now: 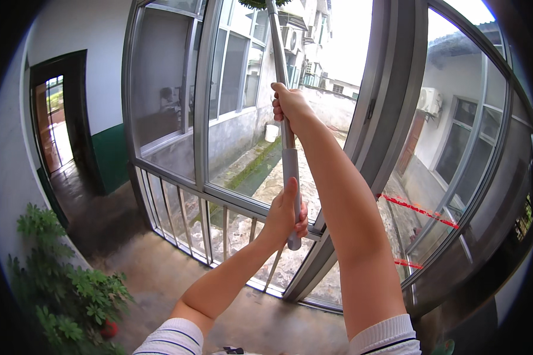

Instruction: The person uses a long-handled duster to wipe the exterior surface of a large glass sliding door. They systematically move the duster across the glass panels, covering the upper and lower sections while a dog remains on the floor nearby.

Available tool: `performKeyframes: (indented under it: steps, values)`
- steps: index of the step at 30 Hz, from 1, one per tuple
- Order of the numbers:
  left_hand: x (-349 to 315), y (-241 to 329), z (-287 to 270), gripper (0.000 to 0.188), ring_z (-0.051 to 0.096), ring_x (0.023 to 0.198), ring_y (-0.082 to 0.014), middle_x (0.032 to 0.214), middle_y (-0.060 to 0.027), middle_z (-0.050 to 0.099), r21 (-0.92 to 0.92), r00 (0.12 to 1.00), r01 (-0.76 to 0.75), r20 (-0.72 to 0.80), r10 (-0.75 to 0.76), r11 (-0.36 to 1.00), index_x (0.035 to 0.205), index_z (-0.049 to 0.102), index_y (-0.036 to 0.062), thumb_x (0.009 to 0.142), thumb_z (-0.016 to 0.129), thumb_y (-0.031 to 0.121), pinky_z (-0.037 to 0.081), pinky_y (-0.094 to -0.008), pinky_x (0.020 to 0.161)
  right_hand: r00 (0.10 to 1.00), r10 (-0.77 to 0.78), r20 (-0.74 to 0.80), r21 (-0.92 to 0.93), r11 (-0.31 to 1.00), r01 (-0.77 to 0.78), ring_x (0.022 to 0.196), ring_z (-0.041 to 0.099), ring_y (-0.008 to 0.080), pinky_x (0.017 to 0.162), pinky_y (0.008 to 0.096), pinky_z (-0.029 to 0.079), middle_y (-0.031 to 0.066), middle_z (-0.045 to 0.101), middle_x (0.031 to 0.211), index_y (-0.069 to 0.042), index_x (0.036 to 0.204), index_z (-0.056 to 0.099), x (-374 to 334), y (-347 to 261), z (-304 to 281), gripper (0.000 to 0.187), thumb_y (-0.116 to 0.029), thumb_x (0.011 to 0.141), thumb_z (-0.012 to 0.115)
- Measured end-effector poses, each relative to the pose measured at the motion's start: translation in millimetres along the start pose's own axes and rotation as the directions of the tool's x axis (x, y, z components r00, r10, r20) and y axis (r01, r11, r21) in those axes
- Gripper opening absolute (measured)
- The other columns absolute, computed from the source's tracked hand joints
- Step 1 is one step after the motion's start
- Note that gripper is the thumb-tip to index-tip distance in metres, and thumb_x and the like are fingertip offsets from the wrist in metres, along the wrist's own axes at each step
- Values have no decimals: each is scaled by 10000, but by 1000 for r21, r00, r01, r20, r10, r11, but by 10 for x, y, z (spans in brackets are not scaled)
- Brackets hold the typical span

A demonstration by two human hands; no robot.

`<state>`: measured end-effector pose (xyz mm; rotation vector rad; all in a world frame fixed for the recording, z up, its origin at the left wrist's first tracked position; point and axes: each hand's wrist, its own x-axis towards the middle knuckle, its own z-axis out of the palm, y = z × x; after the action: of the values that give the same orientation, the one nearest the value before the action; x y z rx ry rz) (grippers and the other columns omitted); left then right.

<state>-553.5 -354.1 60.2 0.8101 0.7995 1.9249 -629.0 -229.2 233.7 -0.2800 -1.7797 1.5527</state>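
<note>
A long pole (288, 137) is held upright before a metal-framed window (202, 100)

The pole is in the middle of the view, in front of the glass, and it leans a little to the left at its top. The right hand (291, 107) is the higher one: its fingers are closed around the silver tube. The left hand (287, 212) is lower, with its fingers wrapped around the grey grip (289, 165) near the bottom end, and its thumb lies upward along this grip. At the upper edge, a green fuzzy head (259, 3) is partly cut off; I cannot tell if it touches the glass.

On the right side, two red strips (423, 210) cross the window. They have paler patches, but these are too small to tell if they are writing. Outside, a white air-conditioner unit (430, 100) hangs on a wall; any label on it is too small to read. A white bucket (271, 132) stands beside the opposite wall. Indoors, at lower left, there is a leafy plant (92, 290).
</note>
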Motion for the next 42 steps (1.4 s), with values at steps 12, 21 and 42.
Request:
performKeyframes:
  steps: [12,21,42]
  values:
    - [287,-1962,925,559,372,350,-126,502,-32,412,101,998,-21,-57,27,995,703,450,83,909,439,602,333,-277,344,995,63,76,59,996,-67,417,387,113,379,288,331,1,384,541,-93,763,410,-923,441,-2000,281,-288,912,547]
    - [612,-1153,457,622,361,332,-102,490,-4,378,62,977,-114,-174,123,992,693,402,101,831,465,704,312,-263,329,983,-15,183,33,999,9,407,439,166,362,333,386,62,446,565,3,808,414,-4,448,-1093,272,-224,879,546]
    - [490,-849,-93,642,371,354,-110,509,-3,383,51,960,-93,-261,103,994,729,385,118,802,440,753,341,-286,351,964,-19,266,22,1000,14,386,445,168,389,319,387,47,451,524,-14,746,491,247,886,-251,285,-259,868,572]
